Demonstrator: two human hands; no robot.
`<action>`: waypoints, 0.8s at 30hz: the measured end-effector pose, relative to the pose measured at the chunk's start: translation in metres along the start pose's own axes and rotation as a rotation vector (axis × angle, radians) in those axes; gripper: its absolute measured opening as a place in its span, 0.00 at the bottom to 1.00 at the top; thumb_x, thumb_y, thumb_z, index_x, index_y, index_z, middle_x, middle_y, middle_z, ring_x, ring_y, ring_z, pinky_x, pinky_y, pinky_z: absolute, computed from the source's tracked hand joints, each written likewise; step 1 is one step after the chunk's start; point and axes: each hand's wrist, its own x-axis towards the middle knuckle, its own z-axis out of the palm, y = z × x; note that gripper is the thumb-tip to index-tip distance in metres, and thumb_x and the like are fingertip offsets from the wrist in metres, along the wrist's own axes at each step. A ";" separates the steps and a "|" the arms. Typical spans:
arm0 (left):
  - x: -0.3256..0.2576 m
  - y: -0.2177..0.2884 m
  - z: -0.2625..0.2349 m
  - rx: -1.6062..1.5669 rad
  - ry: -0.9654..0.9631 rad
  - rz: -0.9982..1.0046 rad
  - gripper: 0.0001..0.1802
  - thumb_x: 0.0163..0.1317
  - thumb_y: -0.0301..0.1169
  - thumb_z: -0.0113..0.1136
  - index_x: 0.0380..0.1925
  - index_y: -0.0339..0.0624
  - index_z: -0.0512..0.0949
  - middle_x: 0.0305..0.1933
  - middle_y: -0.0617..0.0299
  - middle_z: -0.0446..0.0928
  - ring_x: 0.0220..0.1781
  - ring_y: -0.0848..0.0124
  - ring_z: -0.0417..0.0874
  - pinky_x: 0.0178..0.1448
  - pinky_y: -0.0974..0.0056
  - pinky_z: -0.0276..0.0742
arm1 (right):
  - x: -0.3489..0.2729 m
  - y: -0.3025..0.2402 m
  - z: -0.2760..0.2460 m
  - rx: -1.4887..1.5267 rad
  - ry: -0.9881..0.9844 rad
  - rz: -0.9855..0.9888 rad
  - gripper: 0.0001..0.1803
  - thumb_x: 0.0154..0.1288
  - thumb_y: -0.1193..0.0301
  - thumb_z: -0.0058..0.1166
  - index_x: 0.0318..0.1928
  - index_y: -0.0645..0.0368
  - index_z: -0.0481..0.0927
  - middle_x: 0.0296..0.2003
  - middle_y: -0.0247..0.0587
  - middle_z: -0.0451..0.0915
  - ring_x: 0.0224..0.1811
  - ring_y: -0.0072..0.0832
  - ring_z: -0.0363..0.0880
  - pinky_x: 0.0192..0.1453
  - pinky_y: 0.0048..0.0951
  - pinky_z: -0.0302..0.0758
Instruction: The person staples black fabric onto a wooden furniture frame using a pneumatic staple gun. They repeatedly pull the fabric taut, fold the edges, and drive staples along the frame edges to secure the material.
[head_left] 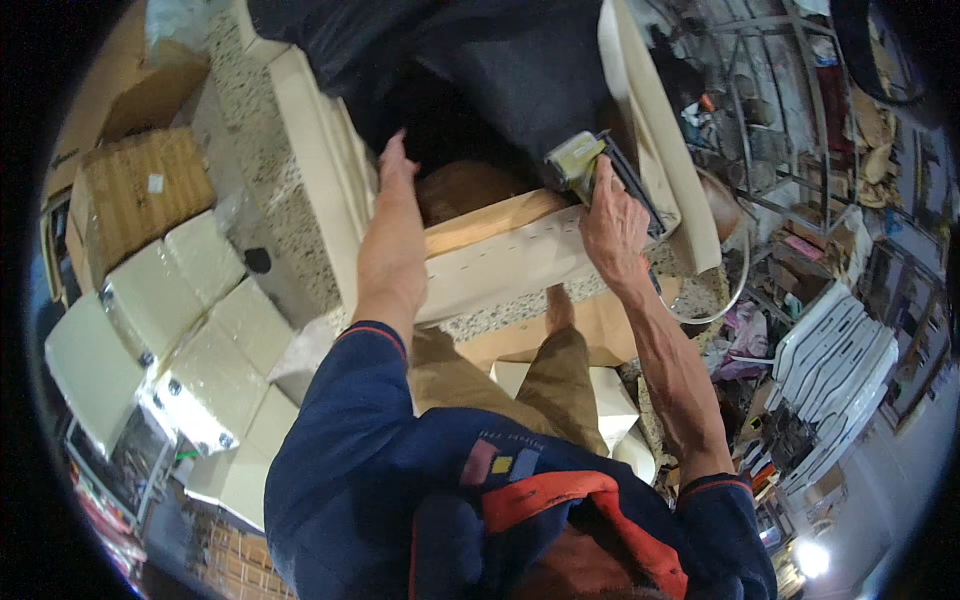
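Note:
A staple gun [580,165] with a yellow-green head and dark body is gripped in my right hand [615,215]. It is held over the right part of a furniture frame, close to the wooden rail [500,222]. Cream upholstery [510,262] is wrapped over this near rail, with a row of small marks along it. My left hand [397,168] reaches to the frame's left inner edge, beside the black fabric [510,70]. At least one finger is stretched out; the others are partly hidden. Black fabric covers the far part, and a dark opening shows below it.
A pale hose [742,285] curves right of the frame. Cream padded seats [200,330] stand at left near cardboard boxes [150,200]. On the right are a metal rack [765,100] and stacked white slatted parts [830,380]. Flat cardboard [600,325] lies by my feet.

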 end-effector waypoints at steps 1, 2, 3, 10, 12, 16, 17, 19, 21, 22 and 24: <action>0.006 0.004 0.004 -0.162 -0.069 0.033 0.36 0.59 0.30 0.74 0.66 0.32 0.72 0.63 0.44 0.80 0.63 0.45 0.81 0.71 0.35 0.72 | -0.003 0.002 -0.009 0.024 -0.042 0.039 0.42 0.55 0.79 0.64 0.72 0.59 0.64 0.42 0.60 0.84 0.42 0.58 0.86 0.45 0.53 0.80; 0.014 0.009 0.007 -0.174 -0.081 0.049 0.34 0.59 0.27 0.74 0.64 0.28 0.73 0.63 0.42 0.79 0.64 0.45 0.80 0.73 0.36 0.73 | -0.010 0.007 -0.021 0.054 0.007 0.045 0.42 0.55 0.79 0.64 0.72 0.58 0.65 0.43 0.61 0.85 0.42 0.58 0.86 0.46 0.53 0.80; 0.024 0.014 0.007 -0.120 -0.013 0.075 0.35 0.58 0.28 0.75 0.65 0.30 0.74 0.66 0.45 0.78 0.66 0.47 0.79 0.73 0.38 0.73 | -0.016 0.012 -0.034 0.099 0.081 0.016 0.42 0.55 0.78 0.65 0.71 0.58 0.67 0.44 0.61 0.85 0.43 0.58 0.86 0.47 0.52 0.81; 0.016 0.027 0.020 0.302 -0.117 0.257 0.28 0.63 0.48 0.72 0.55 0.41 0.81 0.56 0.53 0.80 0.57 0.53 0.81 0.58 0.42 0.77 | -0.061 0.069 -0.107 0.225 0.331 0.147 0.36 0.57 0.77 0.67 0.68 0.58 0.72 0.42 0.59 0.86 0.43 0.57 0.87 0.47 0.49 0.82; -0.052 0.019 0.043 0.545 -0.174 0.179 0.25 0.66 0.52 0.68 0.48 0.41 0.83 0.49 0.55 0.82 0.49 0.58 0.83 0.52 0.46 0.79 | -0.078 0.095 -0.121 0.233 0.330 0.331 0.21 0.60 0.75 0.64 0.55 0.62 0.80 0.35 0.59 0.86 0.36 0.54 0.87 0.42 0.45 0.81; -0.232 -0.074 0.081 0.734 -0.308 1.082 0.25 0.59 0.49 0.75 0.38 0.36 0.86 0.34 0.52 0.87 0.37 0.62 0.87 0.49 0.57 0.82 | -0.101 0.171 -0.141 0.322 0.280 0.409 0.13 0.63 0.74 0.62 0.48 0.64 0.81 0.31 0.58 0.84 0.30 0.51 0.84 0.39 0.42 0.79; -0.268 -0.103 0.092 0.783 -0.267 1.095 0.21 0.59 0.45 0.75 0.37 0.36 0.87 0.33 0.54 0.87 0.36 0.66 0.86 0.49 0.59 0.82 | -0.106 0.191 -0.144 0.348 0.253 0.425 0.13 0.63 0.74 0.61 0.47 0.65 0.81 0.31 0.58 0.84 0.30 0.51 0.83 0.39 0.41 0.78; -0.307 -0.130 0.102 0.875 -0.249 1.132 0.15 0.59 0.38 0.75 0.37 0.37 0.88 0.32 0.56 0.87 0.35 0.68 0.86 0.49 0.62 0.83 | -0.118 0.231 -0.148 0.474 0.295 0.282 0.13 0.64 0.73 0.62 0.48 0.66 0.80 0.31 0.59 0.83 0.30 0.53 0.80 0.39 0.41 0.78; -0.319 -0.142 0.104 1.033 -0.238 1.056 0.12 0.58 0.34 0.73 0.38 0.38 0.89 0.32 0.54 0.88 0.35 0.67 0.89 0.48 0.61 0.84 | -0.135 0.274 -0.162 0.493 0.239 0.257 0.15 0.63 0.73 0.61 0.48 0.67 0.79 0.31 0.60 0.82 0.29 0.51 0.77 0.40 0.40 0.76; -0.317 -0.141 0.103 1.050 -0.232 1.084 0.10 0.57 0.31 0.72 0.37 0.38 0.89 0.32 0.53 0.88 0.36 0.64 0.89 0.48 0.60 0.84 | -0.151 0.294 -0.171 0.468 0.214 0.310 0.15 0.63 0.72 0.61 0.48 0.67 0.79 0.31 0.60 0.82 0.29 0.48 0.77 0.40 0.40 0.76; -0.310 -0.131 0.103 1.062 -0.201 1.162 0.08 0.54 0.25 0.71 0.35 0.37 0.89 0.32 0.50 0.88 0.39 0.57 0.91 0.48 0.58 0.85 | -0.179 0.330 -0.186 0.437 0.161 0.412 0.15 0.63 0.72 0.60 0.47 0.68 0.79 0.31 0.59 0.83 0.28 0.43 0.76 0.40 0.39 0.76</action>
